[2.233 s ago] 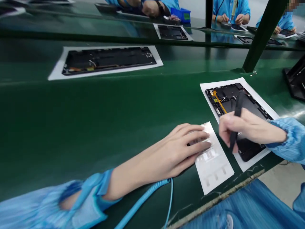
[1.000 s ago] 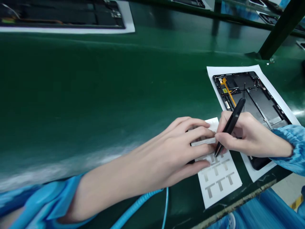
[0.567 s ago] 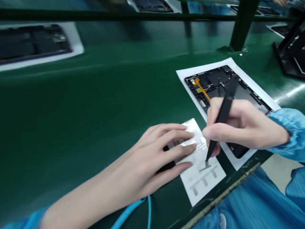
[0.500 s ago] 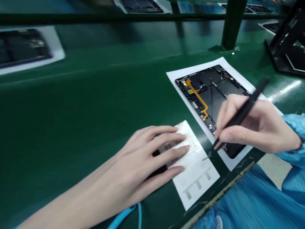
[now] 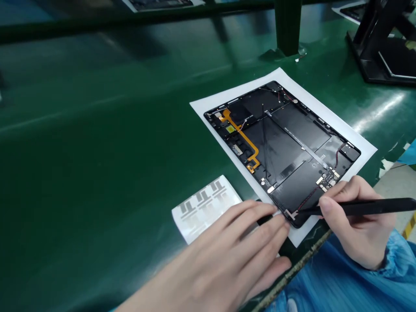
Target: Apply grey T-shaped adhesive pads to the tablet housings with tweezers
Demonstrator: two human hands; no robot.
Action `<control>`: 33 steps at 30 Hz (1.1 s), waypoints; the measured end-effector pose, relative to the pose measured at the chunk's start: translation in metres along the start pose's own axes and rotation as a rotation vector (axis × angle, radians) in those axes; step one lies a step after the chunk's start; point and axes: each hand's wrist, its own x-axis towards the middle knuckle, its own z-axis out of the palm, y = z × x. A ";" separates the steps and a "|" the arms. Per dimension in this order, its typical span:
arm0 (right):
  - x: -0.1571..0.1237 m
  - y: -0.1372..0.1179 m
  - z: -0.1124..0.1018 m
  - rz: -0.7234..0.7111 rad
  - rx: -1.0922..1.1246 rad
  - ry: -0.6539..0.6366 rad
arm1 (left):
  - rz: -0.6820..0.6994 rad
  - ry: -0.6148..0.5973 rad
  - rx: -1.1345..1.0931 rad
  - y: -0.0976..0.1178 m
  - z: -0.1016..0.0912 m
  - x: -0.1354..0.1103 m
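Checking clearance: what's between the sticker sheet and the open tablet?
Head view: a bare strip of green work surface, then the border of the white paper under the tablet.

Deep glossy green table (image 5: 97, 130), pale glare streaks. Plain white paper sheet (image 5: 208, 108) under tablet (image 5: 286, 143); tablet inside black, matt panels, thin grey strip across. Orange flex cable (image 5: 242, 136), small yellow-green square (image 5: 230, 128) beside it; thin red wires (image 5: 308, 197) near lower corner. White sticker sheet (image 5: 201, 208), grey T-shaped pieces in rows. Black tweezers (image 5: 364, 207). Bright blue garment (image 5: 325, 281), faint fine stripes. Black stand (image 5: 380, 52); dark green post (image 5: 287, 26)
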 end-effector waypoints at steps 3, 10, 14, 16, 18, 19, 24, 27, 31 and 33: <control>-0.003 0.000 0.001 -0.018 0.004 0.013 | -0.035 0.003 -0.062 0.000 0.001 -0.001; -0.006 -0.003 0.000 0.015 -0.048 -0.046 | -0.074 0.001 -0.116 0.003 0.000 0.002; -0.005 -0.003 0.000 0.033 -0.041 -0.053 | -0.079 -0.004 -0.080 0.004 0.000 0.002; -0.005 -0.004 0.000 0.033 -0.032 -0.047 | -0.070 0.007 -0.064 0.004 0.000 0.002; -0.004 -0.004 0.001 0.043 -0.031 -0.035 | -0.076 0.014 -0.055 0.004 0.000 0.002; -0.004 -0.004 0.001 0.044 -0.035 -0.031 | -0.082 0.018 -0.058 0.004 0.000 0.003; -0.004 -0.005 0.001 0.020 -0.053 -0.009 | -0.079 0.026 -0.101 0.003 0.001 0.003; -0.005 -0.003 0.001 0.018 -0.035 -0.014 | -0.078 0.029 -0.093 0.002 0.000 0.001; -0.005 -0.002 0.001 0.002 -0.036 -0.018 | -0.083 0.019 -0.120 0.000 -0.003 0.001; -0.005 -0.002 0.001 0.001 -0.052 -0.006 | -0.087 0.016 -0.129 -0.002 -0.004 0.002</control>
